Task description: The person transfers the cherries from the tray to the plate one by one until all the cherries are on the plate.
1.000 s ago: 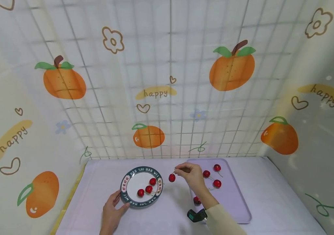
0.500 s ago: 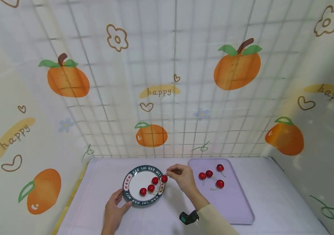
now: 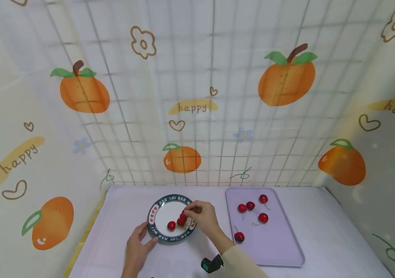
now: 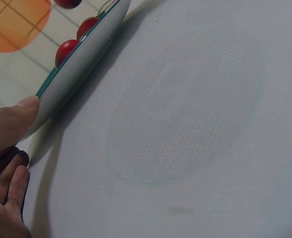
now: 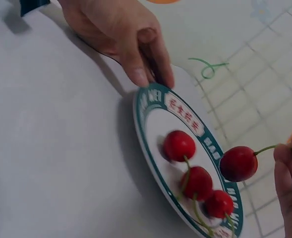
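My left hand (image 3: 137,247) grips the near left rim of a white plate (image 3: 162,213) with a dark green lettered border. In the left wrist view the thumb (image 4: 17,121) lies on the rim and the other fingers are below it. Three red cherries (image 5: 179,145) with green stems lie on the plate's right half. Over that half, my right hand (image 3: 204,220) pinches another cherry (image 5: 239,163) by its stem. In the right wrist view this cherry hangs apart from the others; in the head view it overlaps them.
To the right, a lilac tray (image 3: 270,249) holds several cherries (image 3: 263,218) with stems. A black device (image 3: 212,264) is at the right wrist. A curtain (image 3: 215,127) printed with oranges stands behind the white table (image 3: 326,231).
My right hand has carried the cherry left, from between tray and plate to over the plate. The left hand keeps its grip on the rim. The whole head view has shifted slightly.
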`<state>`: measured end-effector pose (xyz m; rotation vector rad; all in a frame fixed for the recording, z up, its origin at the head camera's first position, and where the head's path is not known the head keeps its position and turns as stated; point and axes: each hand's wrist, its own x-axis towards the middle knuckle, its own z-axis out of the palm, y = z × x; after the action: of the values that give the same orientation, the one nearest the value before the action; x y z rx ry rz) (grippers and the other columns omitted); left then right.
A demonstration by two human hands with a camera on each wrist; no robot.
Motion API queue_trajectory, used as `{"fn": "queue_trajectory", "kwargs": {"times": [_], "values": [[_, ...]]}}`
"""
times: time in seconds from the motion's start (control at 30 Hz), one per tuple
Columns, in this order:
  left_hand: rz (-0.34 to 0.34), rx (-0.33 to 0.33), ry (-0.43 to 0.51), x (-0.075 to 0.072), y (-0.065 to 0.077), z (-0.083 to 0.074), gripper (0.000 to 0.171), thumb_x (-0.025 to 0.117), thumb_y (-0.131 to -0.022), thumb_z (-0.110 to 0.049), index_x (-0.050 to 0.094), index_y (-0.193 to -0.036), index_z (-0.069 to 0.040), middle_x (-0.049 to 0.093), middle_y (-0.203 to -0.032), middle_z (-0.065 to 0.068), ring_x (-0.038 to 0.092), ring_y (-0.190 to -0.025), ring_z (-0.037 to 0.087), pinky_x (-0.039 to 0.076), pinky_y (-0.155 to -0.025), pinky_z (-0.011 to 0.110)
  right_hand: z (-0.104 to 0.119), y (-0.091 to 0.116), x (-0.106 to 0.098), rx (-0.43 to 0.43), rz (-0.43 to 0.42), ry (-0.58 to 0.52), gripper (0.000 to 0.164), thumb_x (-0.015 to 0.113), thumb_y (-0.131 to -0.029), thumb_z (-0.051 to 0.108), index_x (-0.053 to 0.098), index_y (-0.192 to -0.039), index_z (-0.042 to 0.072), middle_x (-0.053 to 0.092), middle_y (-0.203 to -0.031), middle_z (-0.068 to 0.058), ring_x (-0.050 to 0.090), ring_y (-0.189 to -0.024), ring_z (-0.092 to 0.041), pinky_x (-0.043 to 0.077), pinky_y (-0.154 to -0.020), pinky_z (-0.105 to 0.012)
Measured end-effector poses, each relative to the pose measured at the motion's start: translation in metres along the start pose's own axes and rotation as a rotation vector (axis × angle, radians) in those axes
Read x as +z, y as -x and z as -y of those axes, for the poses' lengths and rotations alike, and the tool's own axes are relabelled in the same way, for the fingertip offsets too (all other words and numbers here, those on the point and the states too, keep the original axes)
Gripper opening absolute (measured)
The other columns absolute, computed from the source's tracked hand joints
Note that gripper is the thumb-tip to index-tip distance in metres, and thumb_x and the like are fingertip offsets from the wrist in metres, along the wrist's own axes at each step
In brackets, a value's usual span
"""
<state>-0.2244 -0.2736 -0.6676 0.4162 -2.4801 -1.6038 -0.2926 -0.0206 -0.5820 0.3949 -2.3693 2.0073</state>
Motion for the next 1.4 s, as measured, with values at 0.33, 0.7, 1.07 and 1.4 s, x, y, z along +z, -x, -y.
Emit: {"fn": "queue_trajectory", "kwargs": {"times": [0.33, 0.7, 1.07, 1.4], "values": [[-0.005, 0.032, -0.009, -0.001, 0.000, 0.000, 0.080, 0.091, -0.080, -0.010, 0.053, -0.150, -0.003, 0.055, -0.152, 0.021, 0.054, -0.140, 0.038, 0.050, -0.117, 0.044, -0.008, 0.009, 0.024, 0.001, 0.069, 0.105, 0.008, 0.083, -0.089, 0.002, 0.079, -0.092, 0.008, 0.075, -0.088, 0.002, 0.067, -0.082, -0.013, 0.063, -0.072, -0.017], [0.002, 0.029, 0.005, 0.000, 0.002, 0.003, 0.080, 0.091, -0.080, -0.011, 0.053, -0.149, -0.003, 0.055, -0.153, 0.020, 0.054, -0.140, 0.038, 0.050, -0.117, 0.043, -0.015, 0.017, 0.028, -0.027, 0.060, 0.145, 0.010, 0.084, -0.087, 0.002, 0.080, -0.091, 0.010, 0.073, -0.087, 0.004, 0.068, -0.079, -0.012, 0.064, -0.070, -0.017], [-0.005, 0.013, -0.016, -0.002, 0.002, 0.003, 0.081, 0.090, -0.080, -0.011, 0.051, -0.152, -0.006, 0.054, -0.155, 0.017, 0.054, -0.141, 0.036, 0.049, -0.119, 0.044, -0.006, 0.014, 0.012, -0.026, 0.060, 0.133, 0.008, 0.082, -0.090, 0.002, 0.079, -0.098, 0.002, 0.076, -0.094, -0.002, 0.068, -0.082, -0.013, 0.064, -0.074, -0.017], [0.015, 0.019, -0.047, -0.003, 0.005, 0.000, 0.082, 0.090, -0.082, -0.017, 0.050, -0.152, -0.005, 0.054, -0.155, 0.018, 0.053, -0.141, 0.037, 0.049, -0.119, 0.046, -0.003, 0.006, -0.029, -0.023, -0.043, 0.167, 0.006, 0.081, -0.091, 0.001, 0.079, -0.095, 0.004, 0.077, -0.090, -0.002, 0.069, -0.080, -0.014, 0.063, -0.071, -0.019]]}}
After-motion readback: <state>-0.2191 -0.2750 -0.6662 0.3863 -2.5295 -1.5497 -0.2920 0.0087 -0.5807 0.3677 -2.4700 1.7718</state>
